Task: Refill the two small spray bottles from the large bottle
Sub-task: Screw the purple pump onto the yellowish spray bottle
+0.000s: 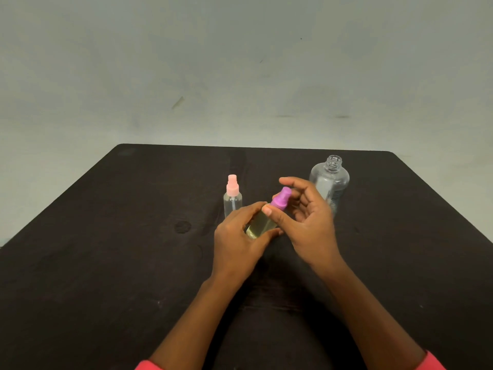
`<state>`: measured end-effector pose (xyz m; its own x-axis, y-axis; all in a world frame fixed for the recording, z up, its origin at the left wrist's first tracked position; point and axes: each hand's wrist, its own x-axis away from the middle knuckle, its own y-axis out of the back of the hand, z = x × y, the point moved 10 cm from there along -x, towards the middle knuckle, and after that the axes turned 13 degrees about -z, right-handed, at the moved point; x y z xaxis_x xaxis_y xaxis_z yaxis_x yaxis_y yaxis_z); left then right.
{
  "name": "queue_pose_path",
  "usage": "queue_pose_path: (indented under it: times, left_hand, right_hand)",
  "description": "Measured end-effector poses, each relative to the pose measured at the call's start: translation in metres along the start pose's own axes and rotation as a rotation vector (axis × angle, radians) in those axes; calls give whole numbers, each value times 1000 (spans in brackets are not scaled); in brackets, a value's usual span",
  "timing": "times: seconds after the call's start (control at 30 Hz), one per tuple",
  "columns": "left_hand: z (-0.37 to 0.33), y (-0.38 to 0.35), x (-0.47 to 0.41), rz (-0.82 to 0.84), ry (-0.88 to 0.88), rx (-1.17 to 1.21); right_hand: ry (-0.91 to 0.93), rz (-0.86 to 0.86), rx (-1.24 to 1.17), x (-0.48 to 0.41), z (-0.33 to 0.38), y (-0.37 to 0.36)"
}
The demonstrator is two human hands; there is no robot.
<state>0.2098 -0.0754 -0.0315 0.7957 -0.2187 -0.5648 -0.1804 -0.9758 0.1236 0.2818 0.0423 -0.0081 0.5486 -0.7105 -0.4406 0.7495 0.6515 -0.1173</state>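
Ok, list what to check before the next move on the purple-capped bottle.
1. Body of purple-capped bottle gripped by left hand: ok.
2. Thumb and fingers of right hand on purple cap: ok.
3. That cap screwed fully down: cannot tell.
4. Upright stand of pink-capped bottle on table: ok.
5. Closure on large bottle: not ok, mouth open.
6. Fill of pink-capped bottle: cannot tell.

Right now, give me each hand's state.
Left hand: grips the purple-capped spray bottle.
Right hand: thumb and fingers curled round its purple cap.
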Motion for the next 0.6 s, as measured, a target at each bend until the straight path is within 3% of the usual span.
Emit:
queue_pose_path:
  times: [0.33,0.6]
  left_hand:
    - [6,0,-1,11,25,-8]
    - [5,-1,0,18,3,-17]
  right_hand:
    - [-34,137,19,-2,0,-5]
    - [25,107,112,-1,3,-3]
